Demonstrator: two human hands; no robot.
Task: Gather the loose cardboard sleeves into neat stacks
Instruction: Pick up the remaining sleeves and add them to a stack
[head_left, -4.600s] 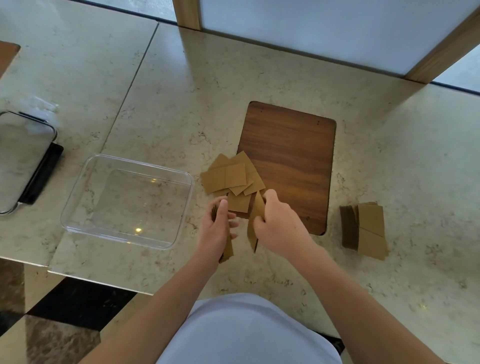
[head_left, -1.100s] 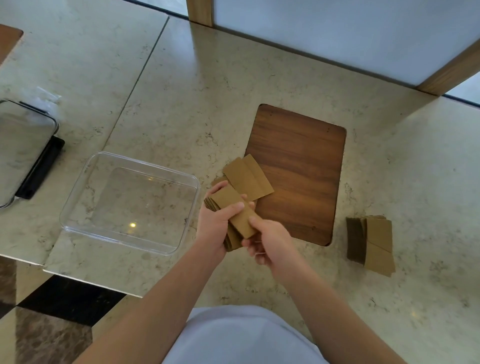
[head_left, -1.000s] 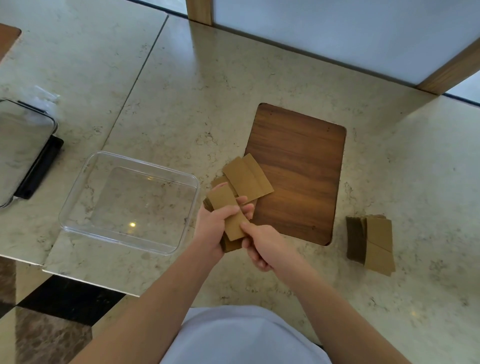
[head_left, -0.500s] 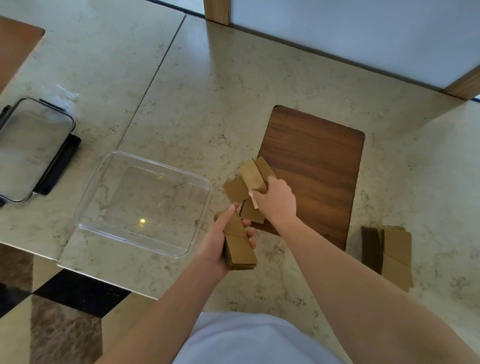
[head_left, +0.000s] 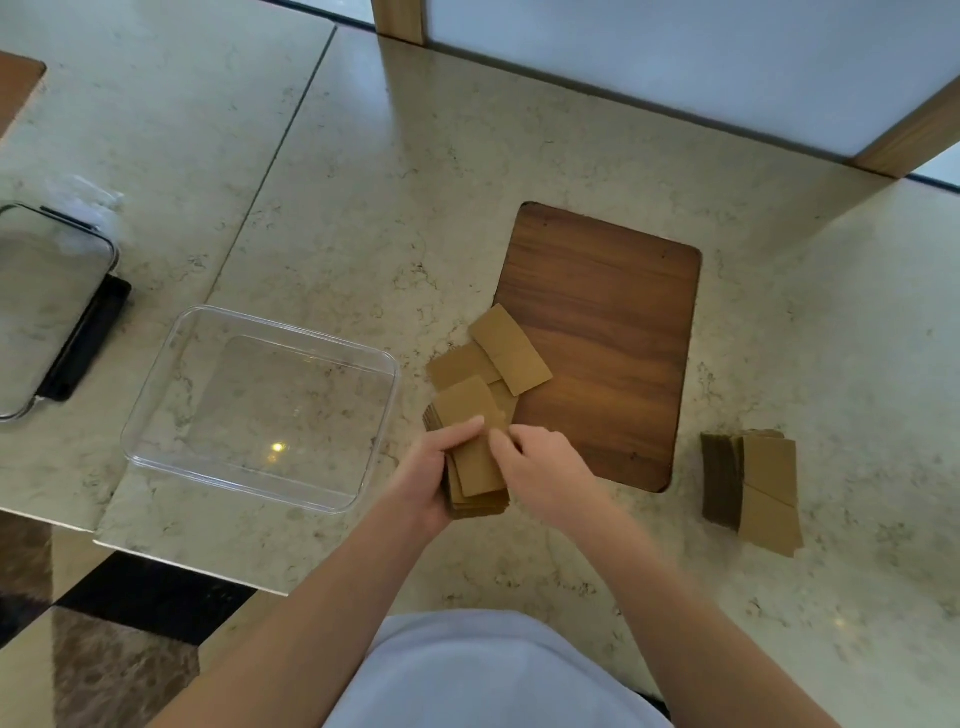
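Left hand (head_left: 423, 480): curled around a held stack of sleeves (head_left: 475, 457), thumb pressed on the top piece.
Right hand (head_left: 540, 467): fingertips pinching the top sleeve at the stack's right edge.
Held stack: above the stone counter (head_left: 363, 197), just right of the clear container (head_left: 260, 408).
Loose sleeves (head_left: 501, 356): a few overlapping, just beyond the hands, partly on the wooden board (head_left: 608, 332).
Finished stack (head_left: 750, 488): on the counter, right of the board, well apart from the hands.
Far left: a glass lid (head_left: 41, 306).
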